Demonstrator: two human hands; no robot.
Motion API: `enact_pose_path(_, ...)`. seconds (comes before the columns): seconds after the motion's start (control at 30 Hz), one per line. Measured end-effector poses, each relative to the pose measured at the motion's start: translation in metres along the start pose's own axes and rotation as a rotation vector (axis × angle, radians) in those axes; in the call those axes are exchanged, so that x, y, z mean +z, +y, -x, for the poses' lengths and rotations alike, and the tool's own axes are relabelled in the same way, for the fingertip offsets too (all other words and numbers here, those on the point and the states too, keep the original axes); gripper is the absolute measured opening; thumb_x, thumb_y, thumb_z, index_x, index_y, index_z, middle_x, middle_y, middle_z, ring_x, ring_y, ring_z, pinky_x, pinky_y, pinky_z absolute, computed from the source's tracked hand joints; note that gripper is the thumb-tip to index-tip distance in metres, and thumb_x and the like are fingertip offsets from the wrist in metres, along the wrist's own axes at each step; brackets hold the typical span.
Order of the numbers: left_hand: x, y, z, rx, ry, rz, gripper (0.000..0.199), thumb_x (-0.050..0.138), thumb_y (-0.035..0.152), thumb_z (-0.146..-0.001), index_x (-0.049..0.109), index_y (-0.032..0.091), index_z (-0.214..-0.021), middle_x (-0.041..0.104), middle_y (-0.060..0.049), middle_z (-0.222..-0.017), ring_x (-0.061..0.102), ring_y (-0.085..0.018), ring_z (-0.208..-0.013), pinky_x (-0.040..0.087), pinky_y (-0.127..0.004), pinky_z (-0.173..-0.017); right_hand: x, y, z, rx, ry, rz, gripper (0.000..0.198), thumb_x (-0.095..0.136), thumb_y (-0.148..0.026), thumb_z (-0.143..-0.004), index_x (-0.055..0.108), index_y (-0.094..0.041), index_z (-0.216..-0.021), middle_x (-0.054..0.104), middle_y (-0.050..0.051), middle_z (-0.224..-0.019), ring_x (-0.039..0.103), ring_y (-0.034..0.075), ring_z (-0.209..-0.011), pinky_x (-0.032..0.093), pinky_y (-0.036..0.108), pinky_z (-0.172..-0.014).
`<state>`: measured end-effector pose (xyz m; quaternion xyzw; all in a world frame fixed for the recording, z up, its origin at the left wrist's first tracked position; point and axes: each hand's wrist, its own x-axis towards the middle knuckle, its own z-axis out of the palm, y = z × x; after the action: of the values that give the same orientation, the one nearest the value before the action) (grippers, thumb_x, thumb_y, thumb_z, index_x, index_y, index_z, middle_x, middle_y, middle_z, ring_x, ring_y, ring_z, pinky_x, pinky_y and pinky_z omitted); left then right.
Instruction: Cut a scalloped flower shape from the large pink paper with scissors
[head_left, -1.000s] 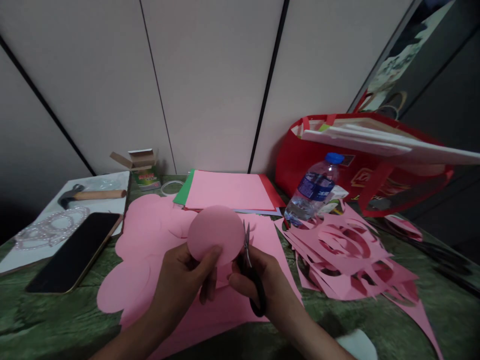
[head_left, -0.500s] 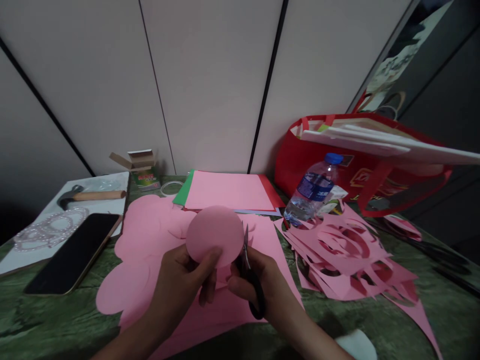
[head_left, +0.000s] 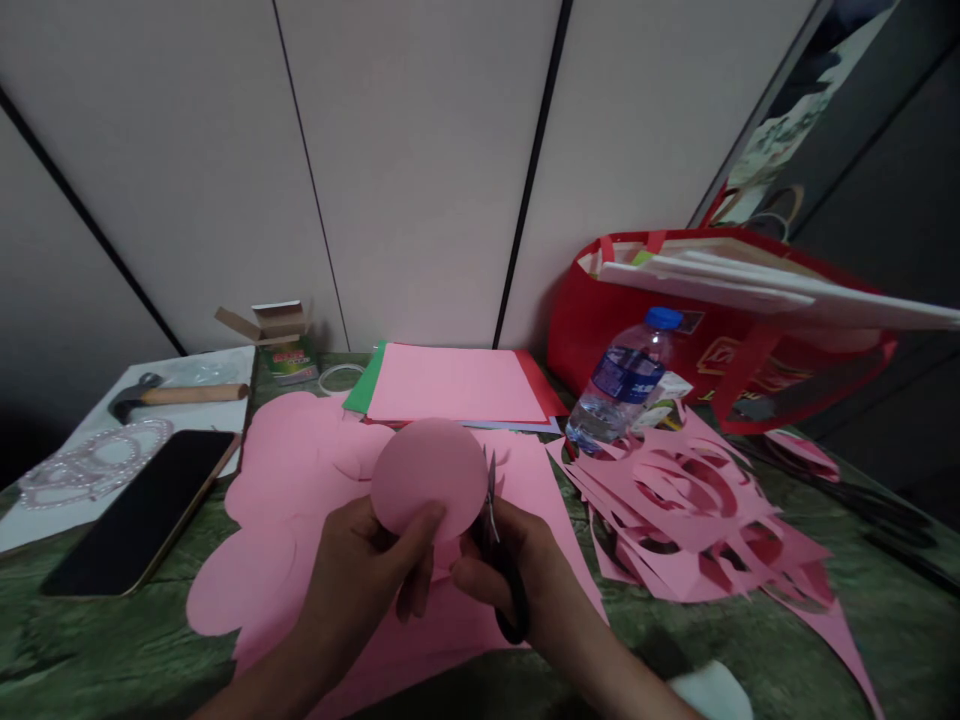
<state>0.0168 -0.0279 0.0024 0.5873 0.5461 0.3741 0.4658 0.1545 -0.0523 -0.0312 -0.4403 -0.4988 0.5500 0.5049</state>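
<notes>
My left hand point(head_left: 379, 560) pinches the lower edge of a round pink paper disc point(head_left: 427, 475), thumb on its face. Black-handled scissors point(head_left: 506, 580) are in my right hand point(head_left: 532, 560), with the blades pointing up and slightly parted at the disc's right edge. Whether the blades touch the paper I cannot tell. Beneath both hands lie pink paper sheets point(head_left: 547, 500). Several more pink discs point(head_left: 244, 580) overlap to the left of my hands.
Pink offcuts point(head_left: 697, 520) lie in a heap at right, beside a water bottle point(head_left: 622, 380) and a red bag point(head_left: 585, 310). Coloured paper point(head_left: 457, 385) is stacked behind. At left are a phone point(head_left: 142, 515), a hammer point(head_left: 187, 394), clear bead strings point(head_left: 97, 460) and an opened small box point(head_left: 289, 355).
The view has shifted very slightly. Both hands, the disc and the scissors keep nearly the same pose, with no clear new cut visible.
</notes>
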Motion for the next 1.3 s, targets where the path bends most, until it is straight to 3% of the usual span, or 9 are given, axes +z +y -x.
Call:
enact_pose_path(0.53,0.000,0.000,0.000,-0.010,-0.001,0.031,0.042,0.055,0.041,-0.071,0.046,0.019,-0.036,0.046,0.005,-0.025,0.039,-0.007,-0.025,0.033,-0.020,-0.034,0.002,0.005,0.000,0.065,0.048,-0.013,0.033,0.071,-0.041,-0.059,0.050,-0.017,-0.068,0.042,-0.007,-0.049,0.037,0.008,-0.044,0.030,0.022,-0.044)
enact_pose_path(0.67,0.000,0.001,0.000,0.003,-0.002,0.018,0.042,0.054,0.039,-0.072,0.046,0.019,-0.036,0.045,0.005,-0.025,0.038,-0.008,-0.025,0.032,-0.021,-0.034,0.004,-0.002,-0.002,0.068,0.185,-0.015,0.026,0.069,-0.034,-0.059,0.049,-0.018,-0.063,0.047,-0.006,-0.048,0.043,0.010,-0.045,0.033,0.023,-0.045)
enact_pose_path(0.8,0.000,0.000,0.000,0.002,-0.028,0.003,0.045,0.053,0.040,-0.072,0.045,0.019,-0.033,0.043,0.004,-0.024,0.036,-0.007,-0.025,0.031,-0.021,-0.034,0.002,-0.010,-0.004,-0.052,0.374,-0.036,0.018,0.065,-0.029,-0.062,0.053,-0.018,-0.068,0.051,-0.004,-0.052,0.046,0.011,-0.050,0.036,0.023,-0.048)
enact_pose_path(0.97,-0.001,-0.006,-0.004,0.007,-0.082,-0.058,0.047,0.054,0.042,-0.070,0.042,0.019,-0.032,0.041,0.004,-0.024,0.037,-0.008,-0.026,0.030,-0.020,-0.034,-0.002,-0.014,-0.003,-0.159,0.482,0.001,0.016,0.064,-0.028,-0.065,0.055,-0.020,-0.076,0.055,-0.003,-0.059,0.051,0.013,-0.056,0.042,0.025,-0.053)
enact_pose_path(1.13,-0.002,-0.008,-0.006,0.055,-0.032,-0.079,0.044,0.056,0.043,-0.069,0.042,0.020,-0.034,0.042,0.004,-0.027,0.038,-0.009,-0.029,0.031,-0.020,-0.035,0.000,-0.012,-0.001,-0.121,0.444,-0.019,0.017,0.067,-0.026,-0.063,0.055,-0.020,-0.073,0.053,-0.003,-0.058,0.049,0.012,-0.053,0.040,0.023,-0.050)
enact_pose_path(1.3,-0.001,-0.008,-0.005,0.002,-0.133,-0.082,0.050,0.051,0.046,-0.072,0.047,0.019,-0.030,0.045,0.002,-0.026,0.042,-0.010,-0.028,0.035,-0.022,-0.035,0.003,-0.008,-0.002,-0.110,0.376,-0.051,0.020,0.069,-0.028,-0.062,0.054,-0.019,-0.072,0.051,-0.004,-0.059,0.048,0.011,-0.053,0.040,0.023,-0.050)
